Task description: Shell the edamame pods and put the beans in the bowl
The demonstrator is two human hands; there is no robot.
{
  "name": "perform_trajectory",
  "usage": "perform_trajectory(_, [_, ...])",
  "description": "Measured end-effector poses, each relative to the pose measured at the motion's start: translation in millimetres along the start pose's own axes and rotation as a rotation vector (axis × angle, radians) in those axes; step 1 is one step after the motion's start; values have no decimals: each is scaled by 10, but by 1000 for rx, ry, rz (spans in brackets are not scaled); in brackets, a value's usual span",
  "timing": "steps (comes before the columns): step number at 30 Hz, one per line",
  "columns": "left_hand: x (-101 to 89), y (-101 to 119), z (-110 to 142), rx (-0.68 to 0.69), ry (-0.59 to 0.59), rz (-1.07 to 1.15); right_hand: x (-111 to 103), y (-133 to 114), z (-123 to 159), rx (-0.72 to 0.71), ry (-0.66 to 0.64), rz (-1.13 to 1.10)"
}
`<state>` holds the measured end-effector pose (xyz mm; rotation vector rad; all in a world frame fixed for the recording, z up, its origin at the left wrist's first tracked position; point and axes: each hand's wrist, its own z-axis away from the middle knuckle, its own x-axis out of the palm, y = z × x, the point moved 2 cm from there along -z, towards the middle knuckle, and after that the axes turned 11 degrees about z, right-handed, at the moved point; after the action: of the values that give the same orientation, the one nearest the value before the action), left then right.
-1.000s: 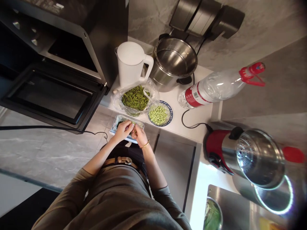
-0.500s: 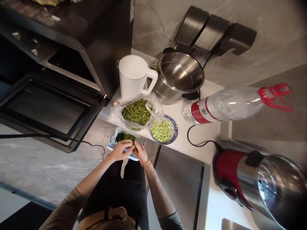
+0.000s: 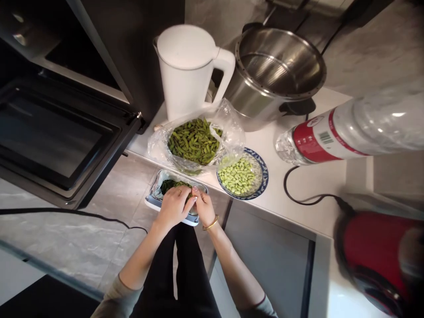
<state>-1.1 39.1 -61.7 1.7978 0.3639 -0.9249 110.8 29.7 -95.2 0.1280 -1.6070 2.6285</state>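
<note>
My left hand (image 3: 175, 204) and my right hand (image 3: 203, 206) meet over a small lined bin (image 3: 154, 203), fingers closed and fingertips together. An edamame pod is pinched between them, mostly hidden by the fingers. Dark green empty pods (image 3: 169, 184) lie inside the bin. On the counter just beyond, a clear plastic bag (image 3: 232, 119) lies open around a heap of whole edamame pods (image 3: 194, 141). To its right, shelled green beans (image 3: 239, 176) fill the middle of a blue-rimmed plate (image 3: 263, 176), partly overlapped by the bag.
A white jug (image 3: 185, 70) and a steel pot (image 3: 281, 66) stand behind the bag. A large water bottle (image 3: 321, 137) and a red appliance (image 3: 374, 251) with a black cord (image 3: 288, 194) are on the right. At left, an oven door (image 3: 56, 137) hangs open.
The view has moved closer, so the counter things look larger. My hands stay over the bin, fingers drawn tighter together; the green piece seen between them before is now mostly covered.
</note>
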Motion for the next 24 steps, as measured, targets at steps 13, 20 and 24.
perform_trajectory(13, [58, -22, 91, -207, 134, 492, 9, -74, 111, -120, -95, 112])
perform_trajectory(20, [91, -32, 88, -352, 208, 542, 11, -112, 147, -204, -114, 235])
perform_trajectory(24, [91, -31, 96, -271, 253, 346, 8, -90, 118, -168, -118, 197])
